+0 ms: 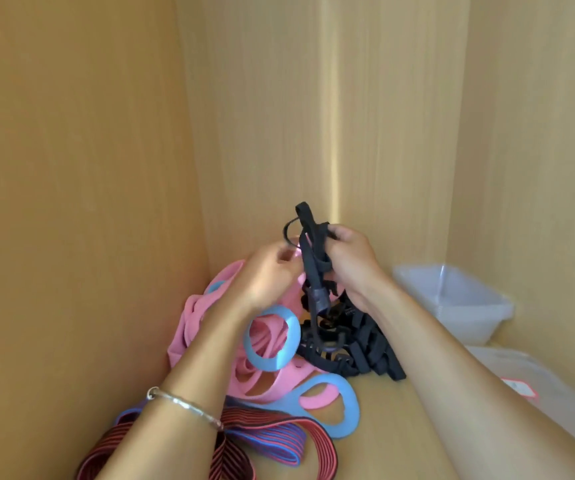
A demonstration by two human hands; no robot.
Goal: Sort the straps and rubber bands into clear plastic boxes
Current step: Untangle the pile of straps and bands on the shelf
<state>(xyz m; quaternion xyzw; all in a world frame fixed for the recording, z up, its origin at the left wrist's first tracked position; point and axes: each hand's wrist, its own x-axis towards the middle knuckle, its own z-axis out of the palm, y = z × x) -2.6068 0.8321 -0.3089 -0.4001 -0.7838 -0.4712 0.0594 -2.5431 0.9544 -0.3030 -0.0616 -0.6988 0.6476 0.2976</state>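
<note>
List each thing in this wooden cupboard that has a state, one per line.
Black webbing straps: upper part gripped and lifted by right hand, rest heaped on the shelf.
Left hand: at the straps, fingers blurred.
Pink rubber bands: piled, lying loose.
Blue rubber loops: loose among the pink.
Red-and-blue striped elastic bands: lying loose in front.
Clear plastic box: open, lidless, apparently empty.

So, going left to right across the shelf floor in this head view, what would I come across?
Pile of pink flat rubber bands → heap of black webbing straps → clear plastic box.
</note>
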